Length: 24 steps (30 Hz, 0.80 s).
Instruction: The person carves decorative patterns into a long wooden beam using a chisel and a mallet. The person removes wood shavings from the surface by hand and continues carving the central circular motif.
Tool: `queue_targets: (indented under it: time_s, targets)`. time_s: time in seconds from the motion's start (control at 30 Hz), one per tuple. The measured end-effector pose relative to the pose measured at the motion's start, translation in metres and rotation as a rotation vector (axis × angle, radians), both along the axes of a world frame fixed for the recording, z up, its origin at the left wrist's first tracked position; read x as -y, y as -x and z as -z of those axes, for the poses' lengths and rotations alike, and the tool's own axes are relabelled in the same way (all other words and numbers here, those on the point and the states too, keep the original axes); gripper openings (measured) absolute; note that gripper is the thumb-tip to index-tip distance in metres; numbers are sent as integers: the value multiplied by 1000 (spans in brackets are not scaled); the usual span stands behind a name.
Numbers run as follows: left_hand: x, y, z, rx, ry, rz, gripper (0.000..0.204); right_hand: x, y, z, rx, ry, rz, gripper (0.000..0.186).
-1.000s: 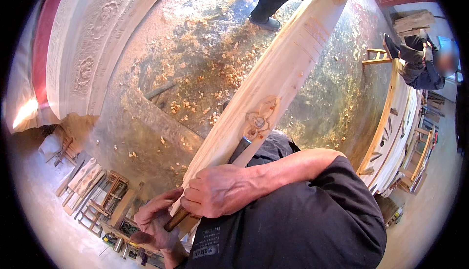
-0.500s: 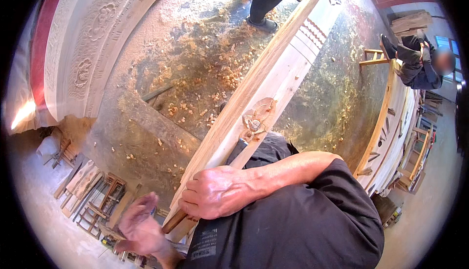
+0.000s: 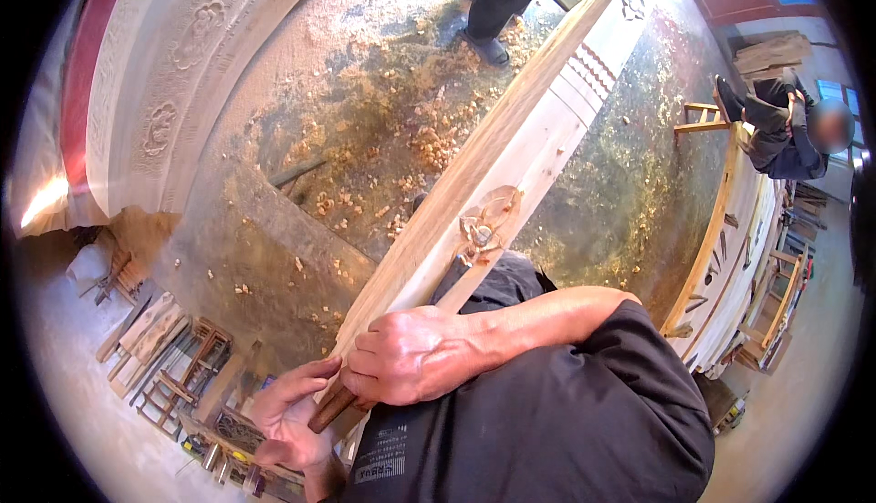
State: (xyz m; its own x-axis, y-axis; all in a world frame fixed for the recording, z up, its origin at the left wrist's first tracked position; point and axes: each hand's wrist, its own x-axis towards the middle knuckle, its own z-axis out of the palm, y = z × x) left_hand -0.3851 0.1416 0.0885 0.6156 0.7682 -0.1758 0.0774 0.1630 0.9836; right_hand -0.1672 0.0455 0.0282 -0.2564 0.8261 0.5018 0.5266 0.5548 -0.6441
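Head view: the right hand (image 3: 401, 357) is wrapped tightly around a chisel (image 3: 334, 407), laid along a wooden beam (image 3: 520, 147) and pointing toward a carved flower (image 3: 482, 234). The left hand (image 3: 290, 416) is loosely cupped beside the handle's butt; contact cannot be told. Good control would seem to call for a shallow angle, a firm right grip and left-palm pressure straight along the handle. The right hand hides the tool's middle; the blade's exact contact is unclear. Surroundings: shavings (image 3: 433, 142) litter the floor; a carved board (image 3: 182, 74) is at left, a co-worker's leg (image 3: 502, 1) near the beam's far end, a seated person (image 3: 785, 133) at right.
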Motion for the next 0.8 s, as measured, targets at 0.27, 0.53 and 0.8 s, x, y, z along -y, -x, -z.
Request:
queue_targets:
  time_s: [0.27,0.53,0.8]
  targets:
    - [-1,-3,-8,-5,53,-45,123,1,3,2,-18,-32,50,24]
    - [1,-5,-7,-41,-14,125,122,17,-8,-18,140,-336,322,36]
    - [-4,-5,-10,-143,-42,184,118,7,4,-8,105,-217,128,26]
